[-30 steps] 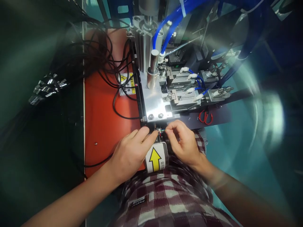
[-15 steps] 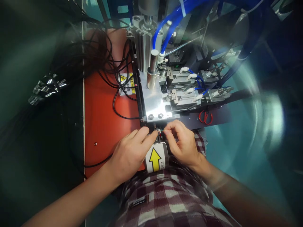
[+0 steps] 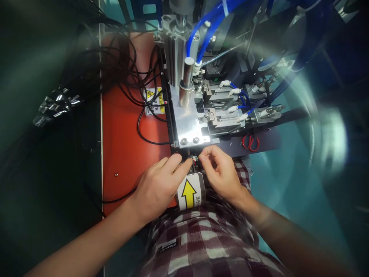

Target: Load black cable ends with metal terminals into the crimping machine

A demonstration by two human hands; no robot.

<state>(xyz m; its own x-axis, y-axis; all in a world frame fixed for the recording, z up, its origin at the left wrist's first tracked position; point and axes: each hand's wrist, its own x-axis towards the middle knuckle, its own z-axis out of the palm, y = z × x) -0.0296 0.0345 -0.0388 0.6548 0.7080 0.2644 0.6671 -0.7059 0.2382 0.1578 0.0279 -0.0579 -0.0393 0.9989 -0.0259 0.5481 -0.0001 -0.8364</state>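
Note:
Just in front of the machine's metal block, my left hand [image 3: 160, 184] has its thumb reaching to a tiny cluster of thin coloured wires [image 3: 195, 158]. Its other fingers are curled, and the fingertips are partly hidden. From the other side, my right hand [image 3: 220, 171] pinches thumb and forefinger together at the green end of the wires. The cluster rests at a small black fixture [image 3: 195, 167] with a red part, too small to make out in detail. Below it sits a white label [image 3: 190, 191] with a yellow arrow.
Beyond my hands stands a metal press assembly [image 3: 187, 123] with blue air hoses [image 3: 201, 30]. Small pneumatic cylinders [image 3: 225, 121] reach right. Red-handled scissors [image 3: 250, 142] lie on a dark plate. Black cables [image 3: 138, 88] loop over the orange surface [image 3: 123, 154] at left.
My right hand's fingertips have shifted very slightly, and the green wire end between them and the cluster shows less. My left hand stays in place. The view has moved slightly.

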